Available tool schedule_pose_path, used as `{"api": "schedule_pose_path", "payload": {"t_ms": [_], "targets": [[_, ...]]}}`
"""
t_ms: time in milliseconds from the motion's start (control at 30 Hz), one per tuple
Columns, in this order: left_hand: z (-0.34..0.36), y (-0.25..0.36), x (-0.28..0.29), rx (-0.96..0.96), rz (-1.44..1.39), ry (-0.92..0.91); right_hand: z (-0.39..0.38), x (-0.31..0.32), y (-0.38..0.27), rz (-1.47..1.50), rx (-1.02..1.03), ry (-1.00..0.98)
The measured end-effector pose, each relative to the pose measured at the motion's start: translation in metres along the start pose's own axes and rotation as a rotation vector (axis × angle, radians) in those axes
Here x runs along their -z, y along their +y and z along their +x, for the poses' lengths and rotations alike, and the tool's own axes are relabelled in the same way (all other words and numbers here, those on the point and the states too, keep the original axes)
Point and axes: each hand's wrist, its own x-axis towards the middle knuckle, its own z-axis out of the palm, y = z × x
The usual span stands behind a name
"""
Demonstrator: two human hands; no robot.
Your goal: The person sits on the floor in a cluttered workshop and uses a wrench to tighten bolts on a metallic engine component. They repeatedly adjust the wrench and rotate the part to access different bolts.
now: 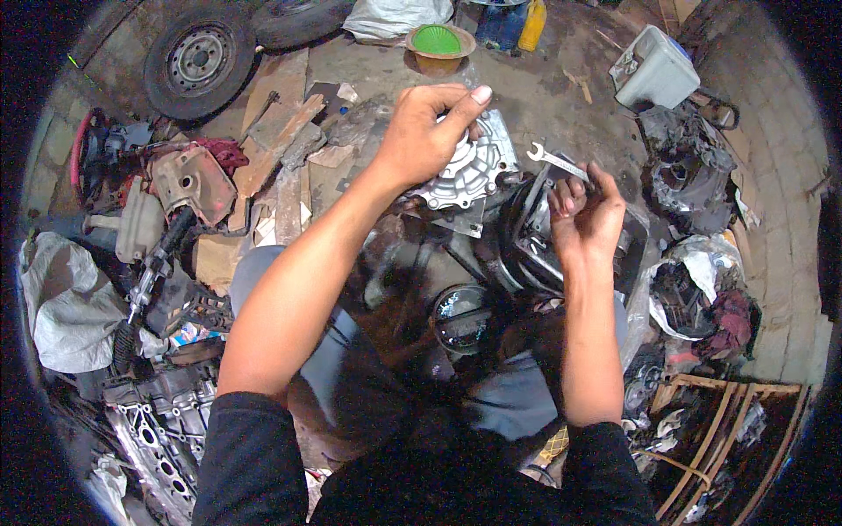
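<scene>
My left hand (431, 131) is closed, its fingers curled under and the thumb laid along the top. It is over a silver cast-metal housing (502, 159) with ribs and bolt holes; whatever is inside its fingers is hidden. Between the fingers of my right hand (589, 210) is a wrench (554, 159), its open jaw pointing left toward the housing. Beneath the right hand lies a dark, greasy engine part (524, 230). A round black cap-like piece (463, 317) is nearer my body, between my knees.
Wheels with tyres (200, 61) lie at the far left. A green basin (436, 39) is at the back, and a grey plastic container (656, 68) at the far right. Cylinder heads (145, 430), sacks and scrap parts crowd the left. A wooden rack (732, 438) stands near right.
</scene>
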Motion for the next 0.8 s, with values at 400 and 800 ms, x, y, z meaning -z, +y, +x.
{"api": "schedule_pose_path", "payload": {"t_ms": [400, 800], "targets": [[0.001, -0.001, 0.001, 0.025, 0.037, -0.039, -0.080, -0.019, 0.044, -0.690, -0.297, -0.337], [0.002, -0.005, -0.004, -0.036, -0.027, 0.043, -0.072, -0.032, 0.087, -0.717, -0.182, -0.401]]}}
